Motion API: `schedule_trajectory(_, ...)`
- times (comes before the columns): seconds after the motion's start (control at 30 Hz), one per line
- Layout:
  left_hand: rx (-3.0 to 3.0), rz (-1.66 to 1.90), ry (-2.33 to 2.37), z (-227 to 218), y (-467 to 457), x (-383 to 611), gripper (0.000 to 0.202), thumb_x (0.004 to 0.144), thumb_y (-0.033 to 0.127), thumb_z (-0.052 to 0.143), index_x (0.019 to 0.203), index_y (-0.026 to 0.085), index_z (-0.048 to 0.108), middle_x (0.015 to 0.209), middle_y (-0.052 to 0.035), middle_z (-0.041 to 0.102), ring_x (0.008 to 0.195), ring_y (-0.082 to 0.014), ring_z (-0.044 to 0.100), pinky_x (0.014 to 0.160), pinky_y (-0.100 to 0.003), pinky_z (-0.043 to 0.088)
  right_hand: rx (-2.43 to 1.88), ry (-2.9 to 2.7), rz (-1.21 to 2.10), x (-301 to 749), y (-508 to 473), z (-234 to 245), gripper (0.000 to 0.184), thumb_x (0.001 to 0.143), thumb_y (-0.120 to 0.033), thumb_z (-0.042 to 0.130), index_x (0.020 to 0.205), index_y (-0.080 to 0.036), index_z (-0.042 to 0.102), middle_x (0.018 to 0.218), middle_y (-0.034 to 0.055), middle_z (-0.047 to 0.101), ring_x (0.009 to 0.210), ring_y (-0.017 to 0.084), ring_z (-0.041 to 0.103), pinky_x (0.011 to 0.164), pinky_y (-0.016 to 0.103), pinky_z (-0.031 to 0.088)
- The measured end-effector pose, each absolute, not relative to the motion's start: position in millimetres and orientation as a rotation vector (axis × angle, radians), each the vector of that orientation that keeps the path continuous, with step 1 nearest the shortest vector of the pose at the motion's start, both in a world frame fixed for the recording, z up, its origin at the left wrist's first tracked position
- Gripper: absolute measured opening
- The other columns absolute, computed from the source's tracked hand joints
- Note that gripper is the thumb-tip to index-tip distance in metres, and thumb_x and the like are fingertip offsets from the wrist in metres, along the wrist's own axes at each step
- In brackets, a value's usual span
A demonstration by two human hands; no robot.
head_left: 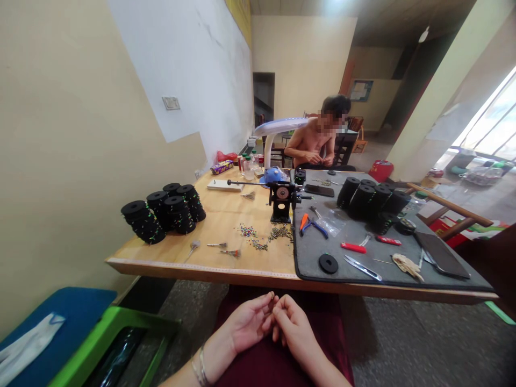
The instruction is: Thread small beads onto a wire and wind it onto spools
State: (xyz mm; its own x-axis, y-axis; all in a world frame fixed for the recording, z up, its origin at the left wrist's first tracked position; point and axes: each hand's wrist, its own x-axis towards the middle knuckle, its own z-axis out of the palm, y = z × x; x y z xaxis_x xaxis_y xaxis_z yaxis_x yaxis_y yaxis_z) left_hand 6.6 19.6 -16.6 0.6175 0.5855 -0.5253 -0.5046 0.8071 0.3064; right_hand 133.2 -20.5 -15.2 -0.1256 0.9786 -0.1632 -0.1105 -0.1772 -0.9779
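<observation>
Over my lap, just in front of the table's near edge, my two hands meet at the fingertips. My left hand (250, 324) lies palm up, its thumb and fingers pinched together; a tiny dark speck shows at the tips. Beside and touching it, my right hand (296, 325) is curled with thumb against forefinger. Whatever the fingers hold is too small to name. Nearest on the wooden table (169, 259) lie small coloured beads (246, 231), dark metallic pieces (281, 233) and a bundle of thin pieces with an orange band (231, 252). A black disc (328, 263) rests on the grey mat (310, 257).
Behind the beads stands a black hand-cranked winder (281, 201). Black spools (141, 221) stand left, more spools (365, 196) right. Pliers (316, 228), thread snips (363, 267) and red-handled knives (353, 248) lie on the mat. A person (316, 142) sits across; a green stool (97, 344) is lower left.
</observation>
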Motion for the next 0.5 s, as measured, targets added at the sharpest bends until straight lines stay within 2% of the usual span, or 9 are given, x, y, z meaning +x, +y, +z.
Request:
schedule_trajectory(0.33,0.152,0.651,0.658,-16.6,19.8,6.9,0.017,0.086,0.020,0.056,0.079,0.008,0.066,0.065,-0.0024,0.066,0.037,-0.0058,0.047,0.041,-0.019,0.036,-1.212,-1.101,1.487,133.5,-19.8,-13.8,0.041,0.076,-0.059,0.051,0.069,-0.021,0.038,0.056,-0.0007,0.064,0.033,0.006,0.039,0.033,0.017,0.020)
schedule_trajectory(0.5,0.266,0.684,0.612,-15.9,16.6,9.0,0.012,0.083,0.021,0.061,0.079,0.011,0.065,0.057,0.0013,0.059,0.036,-0.0067,0.044,0.042,-0.021,0.039,-1.176,-1.066,1.500,132.8,-19.1,-14.6,0.042,0.076,-0.060,0.053,0.069,-0.021,0.038,0.057,-0.0006,0.065,0.033,0.005,0.041,0.032,0.016,0.020)
